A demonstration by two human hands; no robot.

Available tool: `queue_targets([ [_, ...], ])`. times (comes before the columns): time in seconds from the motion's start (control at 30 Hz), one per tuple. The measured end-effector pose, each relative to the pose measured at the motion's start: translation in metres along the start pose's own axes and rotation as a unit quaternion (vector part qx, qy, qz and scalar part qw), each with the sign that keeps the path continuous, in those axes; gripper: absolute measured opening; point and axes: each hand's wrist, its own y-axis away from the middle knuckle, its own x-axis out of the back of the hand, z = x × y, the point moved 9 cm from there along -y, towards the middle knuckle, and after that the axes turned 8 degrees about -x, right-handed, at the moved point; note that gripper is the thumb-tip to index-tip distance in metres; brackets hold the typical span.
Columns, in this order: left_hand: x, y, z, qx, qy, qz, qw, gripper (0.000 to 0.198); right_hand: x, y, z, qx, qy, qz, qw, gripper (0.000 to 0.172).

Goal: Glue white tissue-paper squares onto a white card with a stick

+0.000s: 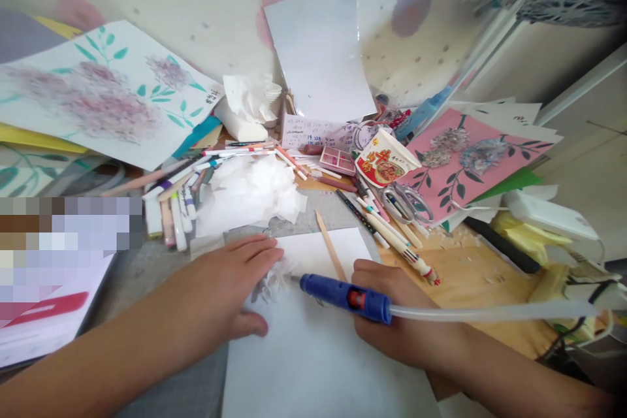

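My right hand [392, 313] is wrapped around a blue glue gun [328, 292], with a long clear glue stick [470, 311] trailing out of its rear. The gun's nozzle points left at a small cluster of crumpled white tissue [277, 281]. That cluster lies on a white sheet of paper [294, 366]. On the cluster's left side rests my left hand [245, 281], fingers stretched out and thumb apart, its fingertips at the tissue's edge. A wooden pencil [329, 245] lies on the upper part of the sheet.
Beyond the sheet sits a heap of white tissue pieces [255, 189]. Markers [183, 202] lie left of it. Scissors [406, 202], pens and a paper noodle cup [385, 158] are to the right. Flower pictures [112, 88] lean at the back. A screen [53, 300] stands at left.
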Motion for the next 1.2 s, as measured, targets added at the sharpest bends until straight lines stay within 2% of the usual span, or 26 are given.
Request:
queue_targets([
  [0.23,0.001,0.002,0.002,-0.012,0.000,0.010,1.000,0.082,0.004,0.003,-0.002,0.024,-0.005,-0.018,1.000,0.016],
  [0.43,0.002,0.002,0.002,-0.020,0.020,0.033,0.999,0.082,0.005,0.001,0.005,0.000,0.037,0.022,0.999,0.019],
  [0.67,0.004,0.001,0.005,-0.025,0.005,0.019,0.999,0.080,0.009,0.002,0.000,0.006,0.021,0.008,1.000,0.012],
  [0.8,0.006,0.001,0.006,-0.025,0.018,0.022,0.999,0.079,0.009,0.003,0.003,-0.018,0.053,0.030,0.998,0.016],
  [1.03,0.007,0.001,0.007,-0.032,0.009,0.027,0.999,0.079,0.004,0.003,-0.010,0.020,0.010,0.007,1.000,0.018],
  [1.2,0.006,0.001,0.009,-0.034,-0.015,0.014,0.999,0.080,0.004,0.003,-0.012,0.006,0.056,0.021,0.998,0.019],
])
